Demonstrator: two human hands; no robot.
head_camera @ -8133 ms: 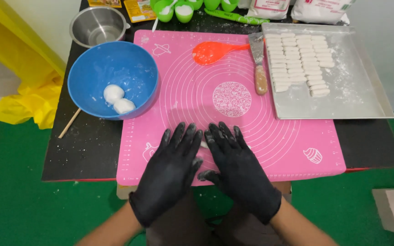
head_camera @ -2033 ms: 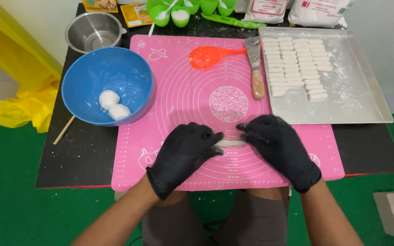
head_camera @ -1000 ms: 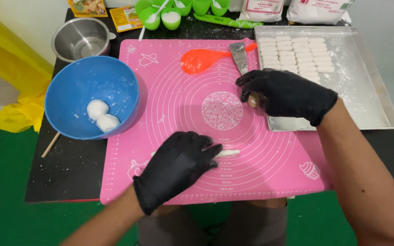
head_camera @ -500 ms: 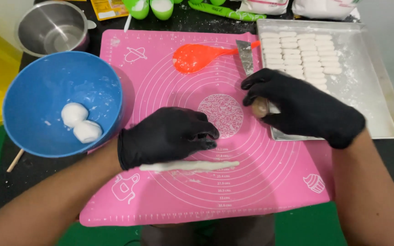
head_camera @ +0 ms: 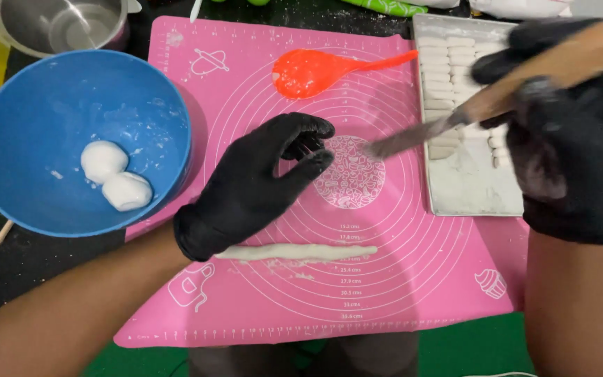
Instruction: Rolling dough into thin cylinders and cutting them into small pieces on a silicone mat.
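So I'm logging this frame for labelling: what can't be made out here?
Head view:
- Scraper: motion-blurred; blade edge unclear.
- Right hand: blurred; grip hidden.
- Metal tray: partly covered by that hand.
- Steel pot: cut by top edge.
- Dough rope: left end behind left hand.

We see both hands in thin black gloves that look like rubber: the left hand [head_camera: 259,181] is matt with a faint sheen, the right hand [head_camera: 567,146] is dusted with white powder. The scraper [head_camera: 497,87] has a bare wooden handle and a dull metal blade. The rolling mat [head_camera: 413,279] looks like smooth, soft pink silicone with white print. The dough rope [head_camera: 298,252] is matt, white and slightly uneven. The blue bowl [head_camera: 36,119] is smooth plastic, smeared with flour. The orange spoon [head_camera: 315,70] is glossy plastic. The tray [head_camera: 469,192] is floured metal, and the pot [head_camera: 64,24] is shiny steel.
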